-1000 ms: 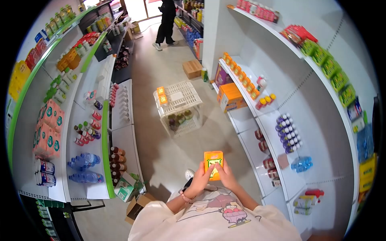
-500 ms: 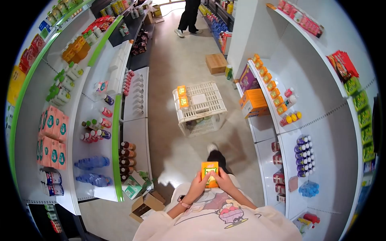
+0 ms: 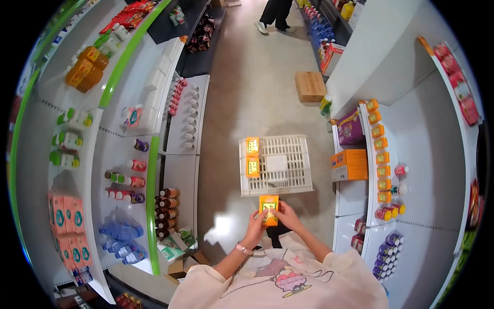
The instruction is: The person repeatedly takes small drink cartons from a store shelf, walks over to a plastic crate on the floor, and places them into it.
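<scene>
An orange packet (image 3: 268, 210) with a yellow and green label is held upright in front of my body. My left hand (image 3: 255, 226) grips its left side, and my right hand (image 3: 286, 216) grips its right side, thumbs on its face. Just beyond it stands a white slatted crate (image 3: 276, 164). Two similar orange packets, a far one (image 3: 252, 147) and a near one (image 3: 252, 167), lie on the crate's top at its left side. Whatever is inside the crate is mostly hidden by the slats.
Left shelves (image 3: 177, 170) hold bottles and pink packs. On the right shelf stand a row of orange packets (image 3: 381, 144) and an orange box (image 3: 350, 165). A cardboard box (image 3: 310, 86) sits on the floor ahead. Farther off, a person's legs (image 3: 277, 15) show.
The view has moved forward and turned, so the crate is now closer, right in front of my hands. Both hands still hold the orange packet. The person's legs appear farther right and higher.
</scene>
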A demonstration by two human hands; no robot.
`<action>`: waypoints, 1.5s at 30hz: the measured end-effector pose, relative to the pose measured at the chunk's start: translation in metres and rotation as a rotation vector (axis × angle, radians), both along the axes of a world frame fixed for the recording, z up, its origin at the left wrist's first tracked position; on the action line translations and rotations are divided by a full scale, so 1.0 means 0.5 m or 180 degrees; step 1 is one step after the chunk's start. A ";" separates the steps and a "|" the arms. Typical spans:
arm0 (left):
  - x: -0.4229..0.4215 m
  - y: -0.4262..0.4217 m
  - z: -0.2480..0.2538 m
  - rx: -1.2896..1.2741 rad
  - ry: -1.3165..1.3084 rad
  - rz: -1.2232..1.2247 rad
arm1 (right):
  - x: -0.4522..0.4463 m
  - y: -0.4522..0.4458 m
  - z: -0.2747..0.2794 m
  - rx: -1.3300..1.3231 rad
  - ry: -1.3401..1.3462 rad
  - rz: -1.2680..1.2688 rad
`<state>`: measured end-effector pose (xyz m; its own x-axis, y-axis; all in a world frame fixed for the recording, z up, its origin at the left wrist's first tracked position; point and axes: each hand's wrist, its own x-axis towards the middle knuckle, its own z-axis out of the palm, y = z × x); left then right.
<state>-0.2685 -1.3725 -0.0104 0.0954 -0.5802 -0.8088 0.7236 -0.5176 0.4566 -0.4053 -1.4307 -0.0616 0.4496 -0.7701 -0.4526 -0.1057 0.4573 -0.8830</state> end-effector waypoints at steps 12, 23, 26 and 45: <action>0.063 -0.469 -0.394 0.0427 0.1561 0.1049 | 0.095 -0.537 -0.334 -0.0449 0.1267 0.0509; 0.083 -0.476 -0.373 0.0888 0.1199 0.1170 | 0.160 -0.599 -0.494 0.0269 0.1080 0.0068; 0.084 -0.430 -0.372 0.0897 0.1093 0.1087 | 0.160 -0.603 -0.469 0.0110 0.1358 0.0152; 0.208 0.208 -0.328 0.1014 -0.3003 0.0092 | 0.192 -0.396 -0.452 -0.0694 0.2558 0.0634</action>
<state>-0.1647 -1.2686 -0.1743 0.7902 -0.3364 -0.5122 0.1503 -0.7039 0.6942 -0.3093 -1.6287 -0.2877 0.1916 -0.8177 -0.5428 -0.7977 0.1925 -0.5715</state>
